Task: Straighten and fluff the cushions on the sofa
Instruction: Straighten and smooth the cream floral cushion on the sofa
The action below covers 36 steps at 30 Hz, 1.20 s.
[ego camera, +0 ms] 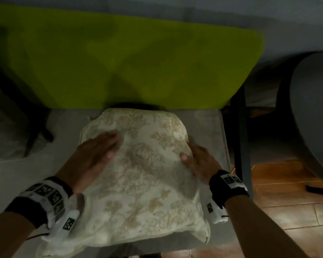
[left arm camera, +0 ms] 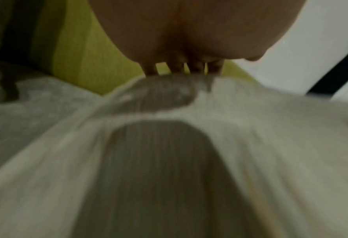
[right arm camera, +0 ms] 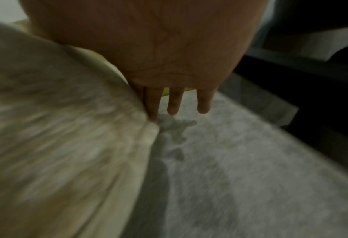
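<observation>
A cream cushion [ego camera: 142,174] with a beige floral pattern lies flat on the grey sofa seat [ego camera: 207,123]. My left hand [ego camera: 99,149] lies on its upper left part with straight fingers, blurred by motion; the left wrist view shows its fingers [left arm camera: 181,67] pointing down at the cushion [left arm camera: 270,136]. My right hand [ego camera: 196,157] rests against the cushion's right edge, thumb on top. Its straight fingers [right arm camera: 175,103] run along the cushion's side [right arm camera: 67,145], above the grey seat [right arm camera: 250,177].
A lime-green back cushion [ego camera: 119,58] stands behind the seat. Left of it lies another grey cushion [ego camera: 6,131]. To the right are a dark frame post [ego camera: 240,138], a round dark object [ego camera: 313,116] and a wood-tiled floor [ego camera: 287,211].
</observation>
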Each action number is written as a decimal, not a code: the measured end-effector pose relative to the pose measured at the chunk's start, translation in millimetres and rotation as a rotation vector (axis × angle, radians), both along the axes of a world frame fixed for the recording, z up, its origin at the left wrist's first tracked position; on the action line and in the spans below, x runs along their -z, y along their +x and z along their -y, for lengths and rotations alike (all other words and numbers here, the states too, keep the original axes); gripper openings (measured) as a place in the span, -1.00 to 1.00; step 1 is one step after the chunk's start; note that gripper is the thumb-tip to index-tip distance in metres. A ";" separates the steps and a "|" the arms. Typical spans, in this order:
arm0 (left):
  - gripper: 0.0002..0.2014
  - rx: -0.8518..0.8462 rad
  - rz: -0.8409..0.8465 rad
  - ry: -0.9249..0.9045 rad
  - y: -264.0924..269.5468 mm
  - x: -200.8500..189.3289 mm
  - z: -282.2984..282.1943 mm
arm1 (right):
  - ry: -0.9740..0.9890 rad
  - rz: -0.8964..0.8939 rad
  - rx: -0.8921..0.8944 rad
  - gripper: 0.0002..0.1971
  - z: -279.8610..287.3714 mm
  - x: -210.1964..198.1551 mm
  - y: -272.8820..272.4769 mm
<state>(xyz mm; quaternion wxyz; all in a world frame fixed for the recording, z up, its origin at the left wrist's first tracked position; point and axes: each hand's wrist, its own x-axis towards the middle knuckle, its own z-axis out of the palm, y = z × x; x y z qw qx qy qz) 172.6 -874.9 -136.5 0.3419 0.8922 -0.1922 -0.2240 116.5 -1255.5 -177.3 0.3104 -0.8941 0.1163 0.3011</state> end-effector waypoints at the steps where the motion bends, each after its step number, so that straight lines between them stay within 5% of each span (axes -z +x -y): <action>1: -0.47 -0.075 -0.013 -0.069 6.6 -11.9 -1.9 | -0.041 -0.054 0.040 -0.07 11.0 -3.1 3.3; 4: -0.83 -0.166 0.102 -0.058 29.1 -39.9 -8.4 | -0.231 -0.111 0.025 -0.03 32.8 -16.2 19.1; 6: -0.71 -0.276 0.149 -0.016 38.4 -57.3 -10.3 | -0.310 0.164 0.035 -0.24 36.3 -26.6 28.3; 8: -0.86 -0.326 0.198 -0.015 36.5 -68.6 -3.8 | -0.236 0.523 0.058 -0.43 20.8 -44.9 30.6; 10: -0.75 -0.272 0.234 0.010 25.7 -68.3 11.6 | -0.108 0.704 -0.052 -0.49 -8.0 -57.6 31.9; 12: -0.61 -0.228 0.167 0.069 21.0 -54.0 24.7 | 0.007 0.640 -0.132 -0.54 -27.8 -49.6 40.1; 16: -0.11 -0.136 -0.057 0.307 33.1 -13.7 23.7 | 0.251 0.106 0.138 -0.58 -15.7 -25.1 66.3; 20: 0.03 -0.002 0.049 0.375 23.9 -2.7 20.4 | -0.015 -0.181 -0.113 -0.60 6.2 -7.9 81.8; 22: 0.06 0.036 0.068 0.396 12.9 3.9 14.8 | -0.068 -0.219 -0.160 -0.57 2.2 -10.3 89.2; 26: 0.03 0.050 0.097 0.411 1.8 17.5 2.1 | 0.134 -0.305 -0.155 -0.54 -18.9 -32.9 95.5; 31: 0.03 0.057 0.058 0.389 -2.5 23.3 -1.7 | 0.179 -0.264 -0.179 -0.74 -22.6 -31.8 96.3; 33: 0.03 0.049 0.049 0.376 -0.9 22.4 -1.0 | 0.202 -0.141 0.085 -0.95 -2.4 -25.8 103.9; 36: 0.04 0.044 0.062 0.371 0.8 20.1 4.2 | 0.066 0.100 0.492 -0.84 34.4 -22.5 113.8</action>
